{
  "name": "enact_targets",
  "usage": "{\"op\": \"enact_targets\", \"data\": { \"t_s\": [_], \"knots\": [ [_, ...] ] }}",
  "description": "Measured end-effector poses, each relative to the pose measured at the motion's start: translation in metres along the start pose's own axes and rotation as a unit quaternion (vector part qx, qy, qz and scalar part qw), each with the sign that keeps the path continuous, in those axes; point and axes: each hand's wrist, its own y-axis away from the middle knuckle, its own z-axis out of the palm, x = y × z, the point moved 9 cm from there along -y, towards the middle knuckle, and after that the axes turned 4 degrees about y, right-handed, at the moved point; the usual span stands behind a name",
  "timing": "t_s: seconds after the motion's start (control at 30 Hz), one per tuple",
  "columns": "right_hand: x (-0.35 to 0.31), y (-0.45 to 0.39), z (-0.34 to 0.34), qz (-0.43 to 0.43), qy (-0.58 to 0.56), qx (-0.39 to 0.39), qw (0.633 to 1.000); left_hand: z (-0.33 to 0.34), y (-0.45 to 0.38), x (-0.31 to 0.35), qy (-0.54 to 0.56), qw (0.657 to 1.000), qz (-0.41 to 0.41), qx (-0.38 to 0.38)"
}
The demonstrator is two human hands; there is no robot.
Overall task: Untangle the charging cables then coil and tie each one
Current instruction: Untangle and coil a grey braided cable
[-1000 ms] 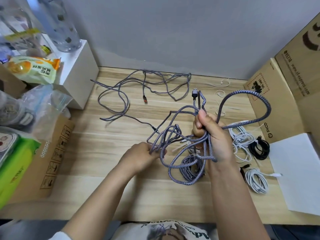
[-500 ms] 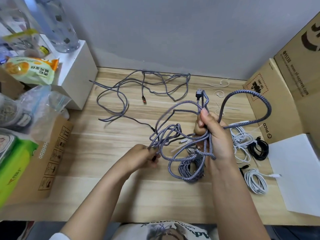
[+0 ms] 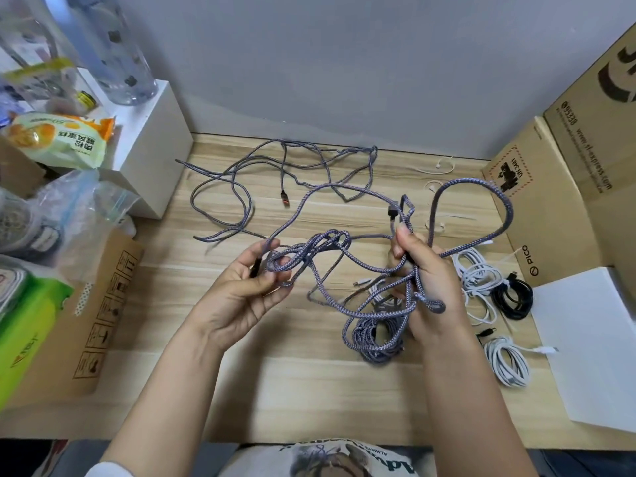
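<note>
both hands (image 3: 247, 287) (image 3: 425, 280) raised, fingers curled.

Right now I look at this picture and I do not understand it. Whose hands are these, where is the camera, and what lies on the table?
No machine here: a person works with bare hands. The camera sits on the person's head and looks down at a wooden table. The left hand pinches a loop of the tangled grey braided cable; the right hand keeps its grip on several strands of it. Another grey cable lies loose farther back. On the right lie coiled cables: white ones and a black one. Cardboard boxes stand beside them.
</note>
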Motion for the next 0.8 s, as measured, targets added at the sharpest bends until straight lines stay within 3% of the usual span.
{"op": "enact_targets", "data": {
  "t_s": [0.13,0.27,0.43,0.67,0.8],
  "knots": [
    [0.004,0.003,0.006,0.004,0.079,-0.028,0.997,-0.013,-0.001,0.009,-0.104,0.992,0.028,0.061],
    [-0.002,0.007,0.018,-0.02,0.093,-0.07,0.993,-0.014,0.002,0.027,-0.258,0.964,0.055,0.045],
    [0.001,0.012,0.024,-0.018,0.099,-0.08,0.992,0.004,0.008,0.028,-0.169,0.985,0.001,-0.021],
    [0.009,0.018,0.039,-0.001,0.059,-0.118,0.991,0.031,0.013,0.025,-0.369,0.929,0.013,-0.001],
    [-0.001,0.02,0.042,-0.058,0.001,-0.101,0.993,0.032,0.013,0.023,-0.342,0.94,0.003,0.001]
  ]
}}
